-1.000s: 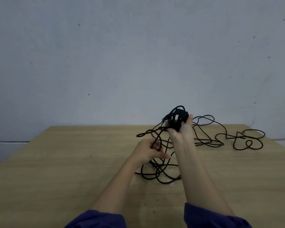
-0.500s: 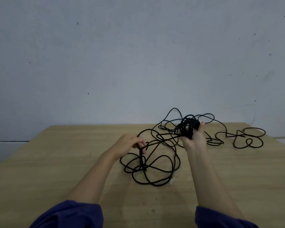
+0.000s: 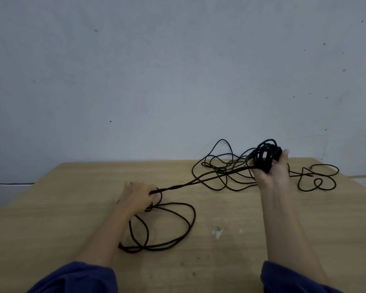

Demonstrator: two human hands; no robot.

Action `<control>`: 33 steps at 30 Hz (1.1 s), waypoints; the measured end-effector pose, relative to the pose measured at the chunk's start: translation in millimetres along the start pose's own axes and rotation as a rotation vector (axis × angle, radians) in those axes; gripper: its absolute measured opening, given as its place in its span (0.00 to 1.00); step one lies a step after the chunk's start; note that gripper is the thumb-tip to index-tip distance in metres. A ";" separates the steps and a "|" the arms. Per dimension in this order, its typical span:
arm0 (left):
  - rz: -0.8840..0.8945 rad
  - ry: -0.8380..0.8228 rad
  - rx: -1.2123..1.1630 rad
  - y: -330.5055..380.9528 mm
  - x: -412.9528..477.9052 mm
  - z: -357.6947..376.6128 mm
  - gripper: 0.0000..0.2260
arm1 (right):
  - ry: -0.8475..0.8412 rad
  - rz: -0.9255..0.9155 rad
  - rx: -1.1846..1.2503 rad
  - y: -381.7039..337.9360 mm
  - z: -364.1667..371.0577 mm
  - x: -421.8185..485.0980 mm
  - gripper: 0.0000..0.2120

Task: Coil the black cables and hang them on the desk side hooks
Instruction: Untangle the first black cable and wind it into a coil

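While my right hand [image 3: 270,174] is up over the far right part of the surface [image 3: 51,218], fingers curled round the coil [image 3: 264,155] of black cable with the thumb poking up, my left hand [image 3: 138,197] sits low near the surface's middle. It's fisted on a strand [image 3: 199,181] that runs tight between the two hands.

Some loose loops [image 3: 178,229] lie flat on the surface toward its near edge, partly tucked under my left forearm. A messier tangle [image 3: 220,166] is bunched along the surface's far edge, a bit of it arching up in front of the wall [image 3: 156,81]. A few end loops [image 3: 317,178] trail into the far right corner, close to the right edge.

A wide stretch of plain wood runs out to the surface's left edge. There's more on the near right, around a pale scuff [image 3: 218,232].
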State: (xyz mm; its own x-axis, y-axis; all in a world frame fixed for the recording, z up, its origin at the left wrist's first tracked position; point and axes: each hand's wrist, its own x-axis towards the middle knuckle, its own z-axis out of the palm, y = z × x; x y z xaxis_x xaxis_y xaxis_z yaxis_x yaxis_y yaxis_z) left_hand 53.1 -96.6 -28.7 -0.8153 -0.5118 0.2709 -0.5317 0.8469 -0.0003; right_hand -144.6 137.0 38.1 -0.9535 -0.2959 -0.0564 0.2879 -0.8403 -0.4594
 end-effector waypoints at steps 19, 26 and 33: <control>0.155 -0.020 -0.087 80.8 3.4 -42.9 0.35 | 0.061 0.152 0.014 60.5 -26.2 -19.0 0.18; 0.407 0.144 -0.424 67.1 11.5 5.4 0.24 | 0.065 0.095 -0.031 43.5 -19.7 -14.8 0.19; 0.531 0.307 -0.415 30.2 8.3 14.4 0.18 | 0.114 0.088 -0.131 46.9 -21.4 -11.0 0.18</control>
State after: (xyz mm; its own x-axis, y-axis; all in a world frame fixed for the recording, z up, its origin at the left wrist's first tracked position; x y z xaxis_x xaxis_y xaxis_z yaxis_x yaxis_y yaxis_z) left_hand 26.9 -77.3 -40.4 -0.8052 -0.0062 0.5930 0.0964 0.9853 0.1412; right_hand -122.5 110.6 -1.8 -0.9312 -0.3062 -0.1977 0.3637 -0.7450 -0.5592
